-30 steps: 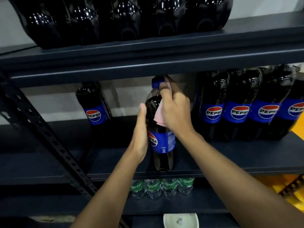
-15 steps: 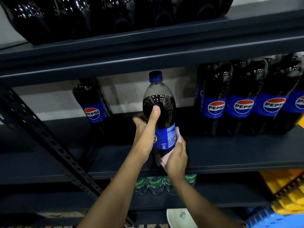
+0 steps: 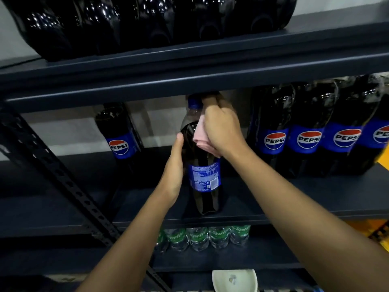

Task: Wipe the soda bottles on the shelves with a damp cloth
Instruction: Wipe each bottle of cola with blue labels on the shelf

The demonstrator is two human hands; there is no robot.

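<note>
A large Pepsi bottle (image 3: 204, 180) with dark cola and a blue cap stands upright at the front of the middle shelf (image 3: 294, 209), its back label facing me. My left hand (image 3: 173, 171) holds its left side, thumb up along the bottle. My right hand (image 3: 221, 127) grips a folded pink cloth (image 3: 201, 137) and presses it against the bottle's shoulder, just below the cap. The fingers of my right hand reach behind the neck, out of sight.
A row of Pepsi bottles (image 3: 309, 131) stands at the right of the same shelf, and a single one (image 3: 119, 135) at the back left. Dark bottles (image 3: 147, 22) fill the upper shelf. Sprite bottles (image 3: 202, 237) stand below. A white dish (image 3: 234, 280) lies at the bottom.
My right hand with the cloth went down to the bottle's base and has come back up to its shoulder. The bottle has turned, so its back label now faces me.
</note>
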